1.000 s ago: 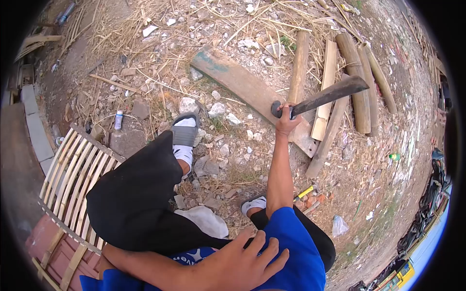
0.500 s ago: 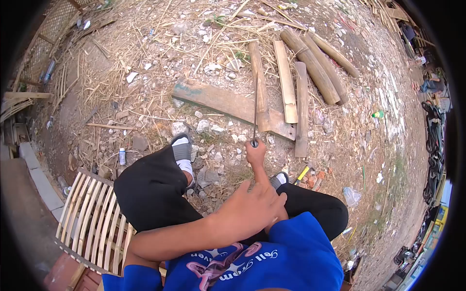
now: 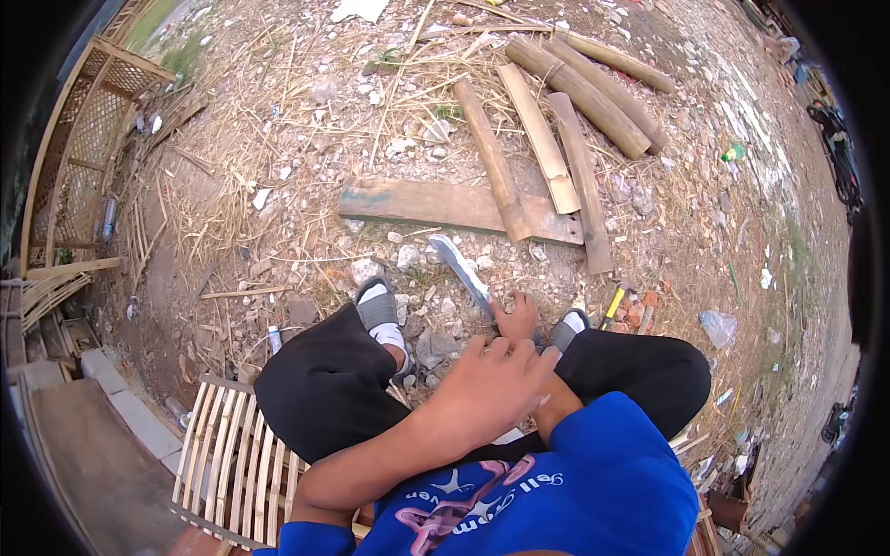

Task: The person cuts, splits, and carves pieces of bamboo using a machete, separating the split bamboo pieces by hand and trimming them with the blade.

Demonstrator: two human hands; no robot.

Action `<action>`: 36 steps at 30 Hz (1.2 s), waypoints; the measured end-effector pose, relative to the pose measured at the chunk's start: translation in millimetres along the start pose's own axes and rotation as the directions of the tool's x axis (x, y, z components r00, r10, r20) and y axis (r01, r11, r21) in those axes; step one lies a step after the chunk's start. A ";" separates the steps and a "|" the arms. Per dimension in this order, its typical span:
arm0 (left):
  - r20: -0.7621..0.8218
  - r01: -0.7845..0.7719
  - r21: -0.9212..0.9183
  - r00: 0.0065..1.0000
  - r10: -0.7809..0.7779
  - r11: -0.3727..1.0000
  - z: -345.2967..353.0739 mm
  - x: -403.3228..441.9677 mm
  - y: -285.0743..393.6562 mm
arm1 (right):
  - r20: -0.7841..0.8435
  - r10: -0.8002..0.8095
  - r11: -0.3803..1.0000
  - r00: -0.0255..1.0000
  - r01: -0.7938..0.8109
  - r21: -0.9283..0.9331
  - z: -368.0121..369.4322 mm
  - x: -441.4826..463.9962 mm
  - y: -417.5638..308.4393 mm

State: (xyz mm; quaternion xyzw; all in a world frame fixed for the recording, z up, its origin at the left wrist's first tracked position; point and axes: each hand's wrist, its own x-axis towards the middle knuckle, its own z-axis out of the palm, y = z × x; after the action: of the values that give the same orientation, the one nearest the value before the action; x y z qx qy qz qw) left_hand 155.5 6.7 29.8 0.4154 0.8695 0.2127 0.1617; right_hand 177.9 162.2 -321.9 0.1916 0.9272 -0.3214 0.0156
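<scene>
My right hand (image 3: 515, 317) is closed around the handle of a machete (image 3: 459, 267). Its broad blade points up and to the left, above the ground between my feet. Across my body reaches my left hand (image 3: 491, 389), back up, fingers bent and slightly apart over my right forearm; nothing shows in it. Beyond the blade lies a flat wooden plank (image 3: 426, 202), with a bamboo piece (image 3: 491, 157) resting across it. A split bamboo strip (image 3: 540, 139) and a narrow board (image 3: 579, 176) lie beside that piece, their lower ends by the plank's right end.
Thick bamboo poles (image 3: 584, 93) lie at the upper right. A yellow-handled tool (image 3: 614, 304) is by my right foot, and a plastic bag (image 3: 718, 327) farther right. At the lower left is a slatted bamboo piece (image 3: 227, 463). Stones and straw cover the ground.
The machete has swung from pointing right, through pointing away, to pointing up-left. My right hand has come closer to my body, and my left hand has moved over my right forearm. The view has shifted.
</scene>
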 end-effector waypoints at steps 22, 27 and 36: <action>0.092 0.006 -0.011 0.996 -0.005 1.000 -15.1 10.3 -1.1 | -0.236 -0.610 0.779 0.756 0.519 -0.351 -76.1 262.0 -50.7; 0.077 0.007 0.026 0.997 -0.009 1.000 -18.6 10.6 0.2 | -0.140 -0.654 0.750 0.743 0.615 -0.242 -135.8 254.4 -42.1; 0.132 0.043 -0.047 0.991 -0.036 0.998 -30.2 16.4 5.8 | -0.228 -0.677 0.734 0.700 0.665 -0.140 -210.4 254.2 -52.8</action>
State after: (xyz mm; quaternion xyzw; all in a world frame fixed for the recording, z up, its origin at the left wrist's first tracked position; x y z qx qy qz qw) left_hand 135.6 15.8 56.9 0.4072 0.8594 0.2032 0.2330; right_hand -57.0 338.5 -162.5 -0.1185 0.9338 -0.2548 -0.2215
